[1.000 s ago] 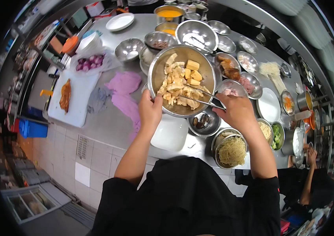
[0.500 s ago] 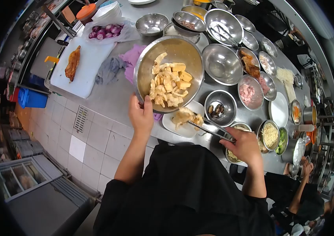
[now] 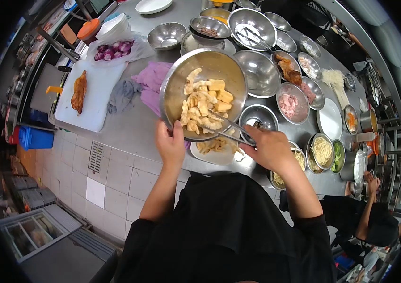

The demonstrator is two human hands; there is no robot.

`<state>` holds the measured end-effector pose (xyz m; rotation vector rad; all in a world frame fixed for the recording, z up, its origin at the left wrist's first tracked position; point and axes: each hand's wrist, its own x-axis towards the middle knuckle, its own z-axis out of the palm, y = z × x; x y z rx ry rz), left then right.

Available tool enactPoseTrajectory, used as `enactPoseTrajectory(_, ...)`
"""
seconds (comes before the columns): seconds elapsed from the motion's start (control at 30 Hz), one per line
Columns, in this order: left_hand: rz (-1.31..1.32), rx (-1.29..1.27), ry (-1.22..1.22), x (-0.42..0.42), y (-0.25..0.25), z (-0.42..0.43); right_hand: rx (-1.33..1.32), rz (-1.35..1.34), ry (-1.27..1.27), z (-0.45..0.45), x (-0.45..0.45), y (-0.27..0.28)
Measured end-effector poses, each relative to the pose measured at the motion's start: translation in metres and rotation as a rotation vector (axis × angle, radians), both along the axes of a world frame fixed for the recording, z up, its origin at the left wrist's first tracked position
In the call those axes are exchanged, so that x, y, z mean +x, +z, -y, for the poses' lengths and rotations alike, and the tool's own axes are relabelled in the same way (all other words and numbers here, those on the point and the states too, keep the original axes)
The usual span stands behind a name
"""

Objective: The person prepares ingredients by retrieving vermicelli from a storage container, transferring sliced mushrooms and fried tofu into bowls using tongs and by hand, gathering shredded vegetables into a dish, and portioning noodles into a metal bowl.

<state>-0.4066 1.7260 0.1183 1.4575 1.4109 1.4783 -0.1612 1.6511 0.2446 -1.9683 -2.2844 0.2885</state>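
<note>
My left hand (image 3: 169,146) grips the near rim of a steel mixing bowl (image 3: 172,80), tilted toward me above the table. Pale battered-looking pieces (image 3: 195,104) and yellow blocks (image 3: 224,95) lie in the bowl. Closed around metal tongs (image 3: 231,125), my right hand (image 3: 271,148) is at the bowl's right side, and the tong tips reach in among the pieces. Below the bowl, partly hidden by it, a white rectangular dish (image 3: 200,154) holds more pale food (image 3: 217,145). Behind my right hand stands a steel bowl (image 3: 259,113) with dark pieces, partly covered.
On the left, a roasted piece of meat (image 3: 79,92) lies on a white cutting board (image 3: 99,106). Nearby are purple onions (image 3: 113,50) in a plastic bag and a purple cloth (image 3: 153,82). Several ingredient bowls line the right, including noodles (image 3: 322,150). A person (image 3: 368,214) stands at right.
My right hand has moved left and up, bringing the tongs from above the white dish into the mixing bowl. The food the tongs held now lies in the dish.
</note>
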Motion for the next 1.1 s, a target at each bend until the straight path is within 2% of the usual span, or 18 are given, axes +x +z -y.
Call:
enactPoseTrajectory(0.1,0.002,0.033,-0.014,0.000,-0.012,-0.003,-0.131,0.042,0.024,0.001,-0.001,-0.003)
enactPoseTrajectory(0.4,0.162,0.047,-0.010,-0.004,-0.014,-0.001,-0.168,0.017,-0.033,0.043,0.024,0.011)
enactPoseTrajectory(0.63,0.158,0.098,0.071,-0.010,-0.013,-0.008,-0.185,-0.023,-0.012,0.052,0.031,-0.016)
enactPoseTrajectory(0.73,0.069,0.069,0.095,-0.014,-0.016,-0.010,-0.181,0.040,0.007,0.049,0.030,-0.011)
enactPoseTrajectory(0.83,0.098,0.064,0.114,-0.011,-0.010,-0.013,-0.167,-0.001,0.023,0.044,0.028,0.004)
enactPoseTrajectory(0.9,0.111,0.091,0.106,-0.012,-0.013,-0.016,-0.245,-0.038,-0.069,0.040,0.023,0.017)
enactPoseTrajectory(1.0,0.132,0.087,0.078,-0.016,-0.010,-0.017,-0.107,-0.150,-0.102,0.035,0.037,0.017)
enactPoseTrajectory(1.1,0.175,0.048,0.003,-0.015,0.004,-0.016,-0.033,-0.117,-0.163,0.022,0.046,0.026)
